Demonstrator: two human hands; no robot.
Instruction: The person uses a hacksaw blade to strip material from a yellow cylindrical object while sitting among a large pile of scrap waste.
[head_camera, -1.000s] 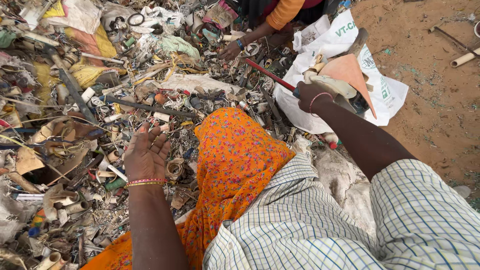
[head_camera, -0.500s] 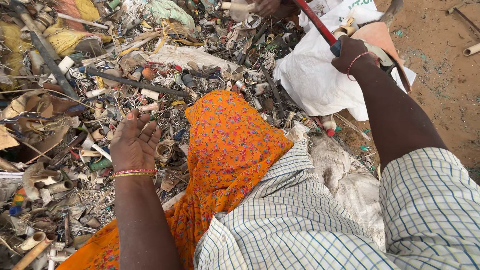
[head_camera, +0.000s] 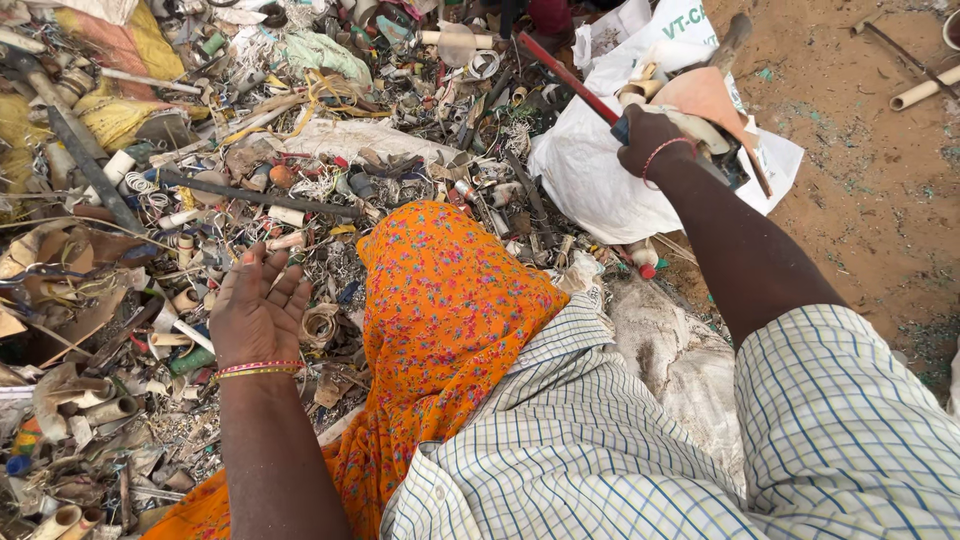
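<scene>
Head view. The right hand was closed in a fist around the near end of a long red rod with a dark blue grip section. The rod's long axis ran from the fist up and to the left, its far end reaching over the scrap heap. The rod therefore lay directly in the right hand and well apart from the left hand, with the orange floral cloth between the two.

The left hand was open, palm up and fingers spread, holding nothing that could be made out. It hovered over, or rested on, a litter of cut plastic pipe pieces and wire; contact could not be confirmed. The hands were wide apart.

Just behind the right fist lay a white woven plastic sack, with a flat tan sheet on it. Bare sandy ground lay to the right. The right hand was clearly the nearer to the rod.
</scene>
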